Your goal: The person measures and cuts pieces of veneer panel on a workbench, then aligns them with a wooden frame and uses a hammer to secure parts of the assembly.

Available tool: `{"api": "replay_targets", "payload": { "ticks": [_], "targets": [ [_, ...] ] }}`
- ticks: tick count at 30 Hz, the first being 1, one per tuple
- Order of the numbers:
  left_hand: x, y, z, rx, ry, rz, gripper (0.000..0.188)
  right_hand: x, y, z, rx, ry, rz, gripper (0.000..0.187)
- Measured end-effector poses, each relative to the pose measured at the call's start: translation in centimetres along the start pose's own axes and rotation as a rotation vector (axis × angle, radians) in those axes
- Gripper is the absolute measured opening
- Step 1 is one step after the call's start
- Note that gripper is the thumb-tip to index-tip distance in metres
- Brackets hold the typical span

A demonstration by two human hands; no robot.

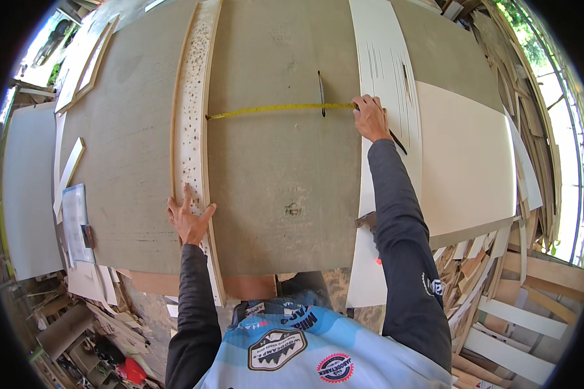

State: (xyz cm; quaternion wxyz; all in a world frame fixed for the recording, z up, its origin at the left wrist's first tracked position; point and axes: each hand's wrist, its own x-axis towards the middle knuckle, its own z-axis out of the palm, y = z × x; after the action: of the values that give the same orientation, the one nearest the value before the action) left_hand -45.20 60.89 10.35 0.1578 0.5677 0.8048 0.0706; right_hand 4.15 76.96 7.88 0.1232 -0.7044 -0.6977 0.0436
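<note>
Centre-left, the left hand (191,223) spreads, likely steadying the holed board (193,104); upper right, the right hand (371,118) grips the tape (272,109), seemingly taut.

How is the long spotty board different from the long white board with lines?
The spotted board has lots of small dark spots; the lined board has thin dark lines. The spotted board looks narrower, while the lined board looks wider. The spotted board lies on the left, the lined board on the right. Both are long and pale.
</note>
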Motion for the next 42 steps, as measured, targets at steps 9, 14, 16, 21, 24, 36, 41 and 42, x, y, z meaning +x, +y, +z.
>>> {"api": "replay_targets", "payload": {
  "ticks": [9, 14, 16, 21, 24, 36, 41, 42],
  "targets": [
    [0.4, -1.2, 0.4, -0.007, 0.017, 0.005, 0.097, 0.2, -0.5, 0.3, 0.023, 0.005, 0.004, 0.024],
    [0.5, -1.0, -0.1, -0.003, 0.019, 0.008, 0.096, 0.0, -0.7, 1.2, 0.032, 0.033, 0.001, 0.025],
    [0.7, -1.4, -0.1, -0.002, 0.020, 0.016, 0.096, 0.0, -1.0, 1.2, 0.017, 0.027, -0.009, 0.025],
    [1.0, -2.2, -0.2, 0.027, 0.030, 0.026, 0.094, 0.0, -2.1, 1.0, -0.017, 0.012, -0.016, 0.024],
    [1.2, -2.2, -0.6, 0.012, 0.003, 0.001, 0.095, 0.0, -2.2, 1.3, -0.008, 0.040, -0.029, 0.024],
    [2.4, -4.8, -0.7, 0.024, 0.043, 0.025, 0.094, 0.1, -3.8, 2.5, -0.031, 0.067, -0.105, 0.023],
    [2.6, -5.1, -0.9, 0.035, 0.043, 0.029, 0.093, -0.2, -4.8, 2.3, -0.062, 0.054, -0.078, 0.026],
    [2.6, -5.2, -0.9, 0.039, 0.044, 0.031, 0.093, -0.4, -4.8, 2.4, -0.062, 0.057, -0.081, 0.026]
  ]
}}
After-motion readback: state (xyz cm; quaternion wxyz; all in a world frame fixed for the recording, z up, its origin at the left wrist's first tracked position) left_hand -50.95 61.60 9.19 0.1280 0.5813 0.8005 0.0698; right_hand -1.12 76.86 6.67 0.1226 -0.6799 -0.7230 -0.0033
